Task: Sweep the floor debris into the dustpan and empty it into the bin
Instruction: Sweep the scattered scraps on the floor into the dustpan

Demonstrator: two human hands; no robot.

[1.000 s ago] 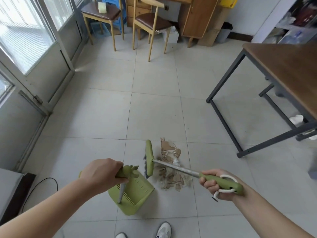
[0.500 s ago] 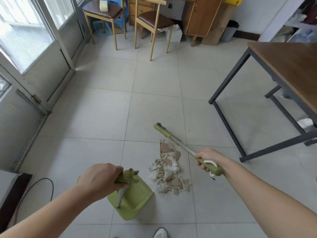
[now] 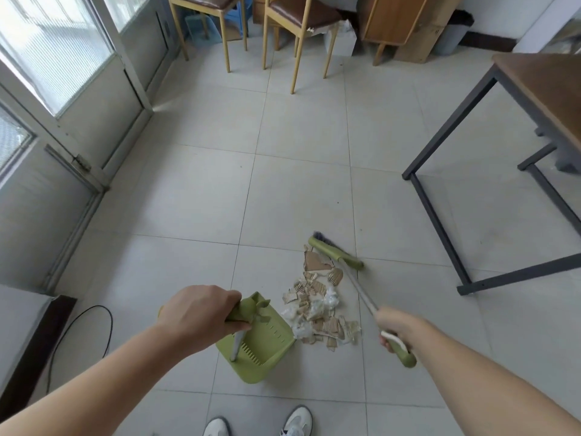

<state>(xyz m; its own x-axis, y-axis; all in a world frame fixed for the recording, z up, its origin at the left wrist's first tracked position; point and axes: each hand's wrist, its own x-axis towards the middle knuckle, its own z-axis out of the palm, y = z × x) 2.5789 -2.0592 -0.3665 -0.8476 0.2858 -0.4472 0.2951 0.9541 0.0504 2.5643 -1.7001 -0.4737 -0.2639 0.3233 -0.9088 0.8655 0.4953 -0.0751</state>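
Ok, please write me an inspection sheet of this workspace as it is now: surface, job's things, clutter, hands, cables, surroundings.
Surface: pale tiled floor; the debris lies in one pile.
Job's things: green dustpan on the floor, its mouth beside the debris pile, and it looks empty; broom head at the pile's far side; grey bin by the far wall.
Clutter: torn cardboard and white scraps, all in that pile.
Hands: left hand grips the dustpan handle; right hand grips the broom handle.
Cables: black cable loops on the floor at the left.
Surroundings: table at the right, chairs ahead, glazed door at the left.
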